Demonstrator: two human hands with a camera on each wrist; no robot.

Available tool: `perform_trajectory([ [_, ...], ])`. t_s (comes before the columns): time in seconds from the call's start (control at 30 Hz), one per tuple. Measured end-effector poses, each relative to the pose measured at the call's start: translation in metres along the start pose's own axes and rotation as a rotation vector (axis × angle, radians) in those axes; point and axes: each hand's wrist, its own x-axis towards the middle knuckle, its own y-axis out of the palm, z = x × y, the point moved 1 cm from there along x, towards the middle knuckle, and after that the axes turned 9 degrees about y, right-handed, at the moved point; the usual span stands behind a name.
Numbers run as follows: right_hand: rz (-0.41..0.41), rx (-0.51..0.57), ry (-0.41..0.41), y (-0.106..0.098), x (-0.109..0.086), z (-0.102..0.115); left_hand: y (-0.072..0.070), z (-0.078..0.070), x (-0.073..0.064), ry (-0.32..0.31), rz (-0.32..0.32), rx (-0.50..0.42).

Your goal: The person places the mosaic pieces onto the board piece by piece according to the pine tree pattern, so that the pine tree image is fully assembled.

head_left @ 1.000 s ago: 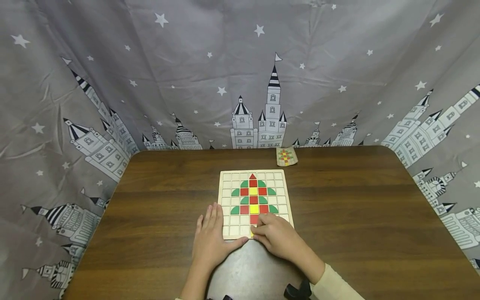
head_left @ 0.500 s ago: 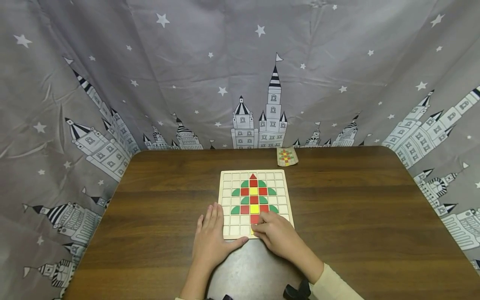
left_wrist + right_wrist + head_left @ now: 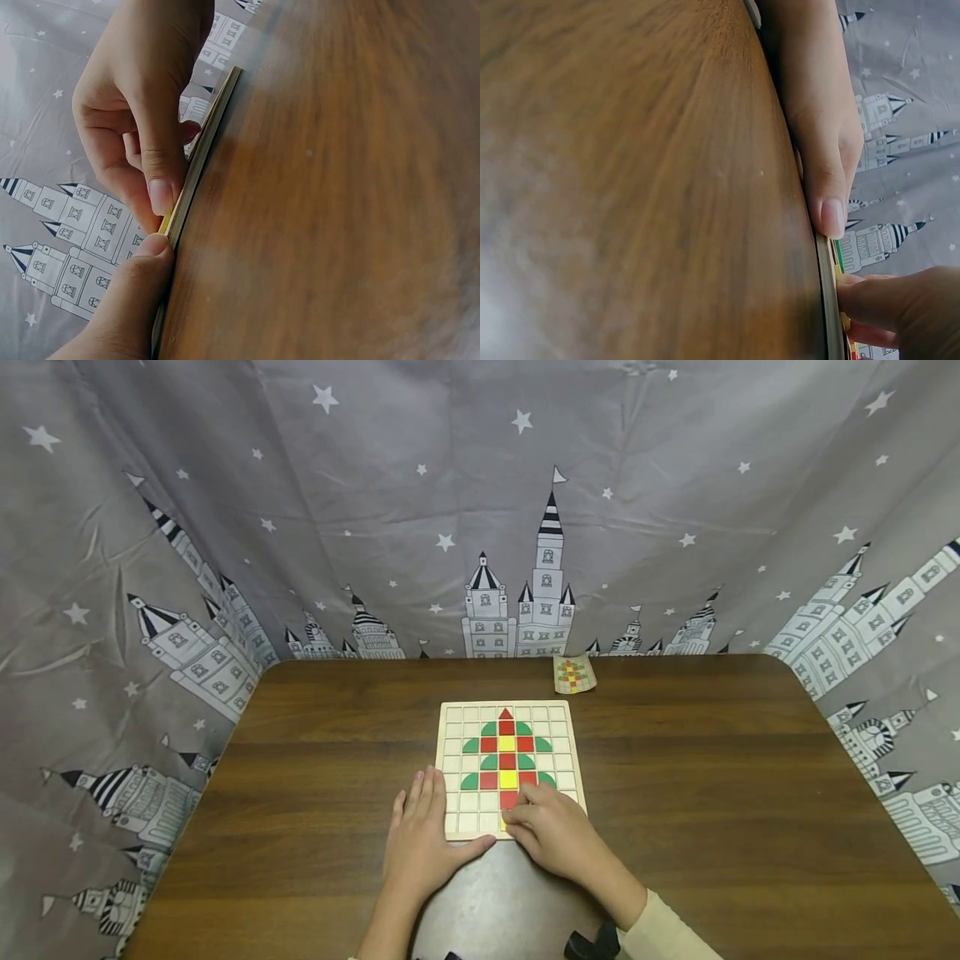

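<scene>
A pale wooden grid board (image 3: 461,820) lies flat on the table, bearing a tree pattern of red (image 3: 507,761), yellow and green tiles. My left hand (image 3: 422,839) rests with straight fingers along the board's left side, its thumb at the near edge. With thumb and forefinger, my right hand (image 3: 557,833) pinches a yellow tile (image 3: 504,825) at the bottom of the trunk column, mostly hidden by the fingertips. In the left wrist view a sliver of the yellow tile (image 3: 166,223) shows under the right thumb, close to the tip of the left thumb (image 3: 156,246).
A small, slightly curled card (image 3: 573,675) printed with a similar tree lies by the far edge of the brown wooden table (image 3: 712,777). Behind the table hangs a grey curtain (image 3: 360,485) with castles and stars. A black object (image 3: 592,943) is near the right sleeve.
Both hands stay in the same places on the board. The right fingertips shift only slightly over the yellow tile, and less of it shows now.
</scene>
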Motion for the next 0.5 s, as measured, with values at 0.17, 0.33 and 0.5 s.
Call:
perform_trajectory([
  [0.17,-0.009,0.006,0.024,0.0013,-0.0028,-0.0001,-0.0003,-0.0008,-0.0010,0.004,0.005,0.000],
  [0.33,-0.014,-0.008,0.030,0.0012,-0.0033,-0.0008,-0.0004,-0.0023,-0.0001,-0.003,0.012,-0.002],
  [0.5,-0.026,-0.052,0.032,-0.0022,-0.0042,-0.0009,-0.0003,-0.0029,0.0003,-0.009,0.013,0.001],
])
